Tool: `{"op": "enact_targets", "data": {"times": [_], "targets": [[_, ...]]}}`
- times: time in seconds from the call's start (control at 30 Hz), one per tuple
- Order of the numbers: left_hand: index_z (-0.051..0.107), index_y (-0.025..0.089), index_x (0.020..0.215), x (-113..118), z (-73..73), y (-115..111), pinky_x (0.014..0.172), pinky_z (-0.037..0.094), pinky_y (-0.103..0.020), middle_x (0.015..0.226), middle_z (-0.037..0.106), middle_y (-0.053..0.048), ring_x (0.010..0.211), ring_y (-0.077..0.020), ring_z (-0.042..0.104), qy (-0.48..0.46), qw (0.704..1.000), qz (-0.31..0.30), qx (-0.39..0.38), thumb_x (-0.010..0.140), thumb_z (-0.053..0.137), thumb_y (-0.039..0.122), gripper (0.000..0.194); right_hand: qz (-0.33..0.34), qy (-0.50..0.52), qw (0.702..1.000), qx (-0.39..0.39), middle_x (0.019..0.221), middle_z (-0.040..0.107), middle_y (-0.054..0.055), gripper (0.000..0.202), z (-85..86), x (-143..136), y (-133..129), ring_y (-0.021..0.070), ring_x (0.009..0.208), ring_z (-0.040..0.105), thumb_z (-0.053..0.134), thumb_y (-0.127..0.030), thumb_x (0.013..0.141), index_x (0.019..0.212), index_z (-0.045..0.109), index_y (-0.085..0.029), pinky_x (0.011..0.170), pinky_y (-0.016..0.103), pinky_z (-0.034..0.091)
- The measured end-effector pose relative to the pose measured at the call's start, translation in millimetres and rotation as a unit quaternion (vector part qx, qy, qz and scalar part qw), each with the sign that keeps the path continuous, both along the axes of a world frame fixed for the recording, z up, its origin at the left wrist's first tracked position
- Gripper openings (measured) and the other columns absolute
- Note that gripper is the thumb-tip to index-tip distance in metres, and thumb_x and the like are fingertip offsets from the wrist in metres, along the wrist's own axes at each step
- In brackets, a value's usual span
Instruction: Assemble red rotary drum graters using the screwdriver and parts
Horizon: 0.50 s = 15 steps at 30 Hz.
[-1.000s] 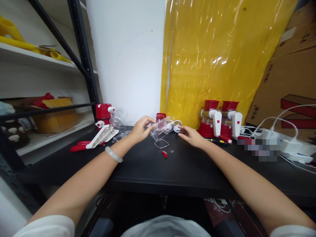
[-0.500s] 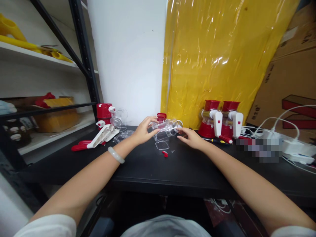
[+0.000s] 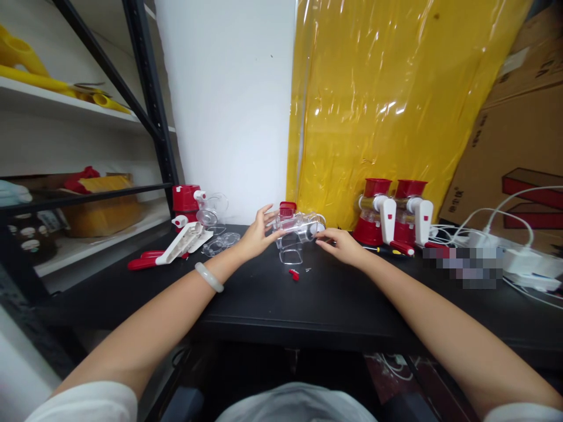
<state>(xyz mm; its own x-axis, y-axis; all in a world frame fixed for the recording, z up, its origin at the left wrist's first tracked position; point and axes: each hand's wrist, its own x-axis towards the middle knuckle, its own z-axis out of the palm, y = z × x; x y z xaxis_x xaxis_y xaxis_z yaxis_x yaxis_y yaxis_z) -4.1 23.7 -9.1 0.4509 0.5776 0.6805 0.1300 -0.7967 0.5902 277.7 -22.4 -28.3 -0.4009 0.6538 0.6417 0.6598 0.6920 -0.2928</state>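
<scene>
A clear plastic rotary grater body (image 3: 297,227) with a red hopper part (image 3: 287,209) on top stands over the black table in front of me. My left hand (image 3: 258,235) grips its left end, thumb below and fingers above. At the opposite end my right hand (image 3: 339,244) has thumb and fingertips closed against the rim, close to the white ring (image 3: 320,223). Below the body shows a clear base frame (image 3: 291,256). A small red piece (image 3: 294,275) and tiny metal bits (image 3: 308,269) lie nearer me.
Two assembled red-and-white rotary graters (image 3: 370,217) stand at right beside a screwdriver (image 3: 382,251). White cables and a power strip (image 3: 528,264) lie farther right. At left are white handles with red grips (image 3: 176,246), a red base (image 3: 185,199) and clear parts (image 3: 221,243).
My left fingers have shifted back off the red part, which shows more now. The grater body has turned slightly, and my right fingertips have closed in on its right end.
</scene>
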Motion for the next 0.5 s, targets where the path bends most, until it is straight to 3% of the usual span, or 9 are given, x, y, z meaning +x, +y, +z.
{"op": "enact_targets", "data": {"times": [0.2,0.3,0.4,0.5], "targets": [[0.011,0.019,0.146,-2.1,-5.3,0.6,0.105,0.041,-0.051,0.146,0.035,-0.024,0.131,-0.0326,0.044,0.063,0.996,-0.045,-0.041,0.076,0.072,0.038,0.095,-0.004,-0.012,1.0,-0.002,0.098,0.07,0.007,0.023,1.9,-0.2,-2.6,0.0178,0.087,0.066,0.055,-0.033,0.088,0.1,0.07,-0.019,0.077,0.031,0.053],[0.016,0.022,0.147,-0.1,-8.1,-0.4,0.102,0.045,-0.048,0.151,0.03,-0.02,0.13,-0.0319,0.045,0.082,0.992,-0.074,-0.055,0.076,0.071,0.037,0.09,-0.006,-0.018,1.0,0.003,0.095,0.07,0.007,0.023,3.8,-0.6,-4.5,0.0177,0.086,0.065,0.055,-0.033,0.088,0.098,0.07,-0.019,0.076,0.03,0.052],[0.017,0.023,0.148,0.8,-7.8,-2.7,0.099,0.048,-0.045,0.147,0.039,-0.018,0.125,-0.0298,0.052,0.104,0.99,-0.073,-0.068,0.079,0.068,0.038,0.087,-0.005,-0.021,1.0,0.006,0.092,0.071,0.007,0.021,5.2,-0.9,-5.7,0.0174,0.084,0.065,0.055,-0.033,0.088,0.096,0.07,-0.02,0.076,0.03,0.051],[0.01,0.022,0.151,-1.3,-5.0,-4.4,0.092,0.052,-0.044,0.138,0.05,-0.018,0.119,-0.0298,0.057,0.135,0.989,-0.031,-0.042,0.078,0.068,0.04,0.094,-0.005,-0.023,1.0,-0.002,0.091,0.07,0.006,0.021,5.4,-0.7,-5.8,0.0171,0.082,0.065,0.057,-0.033,0.087,0.095,0.07,-0.019,0.076,0.03,0.051]]}}
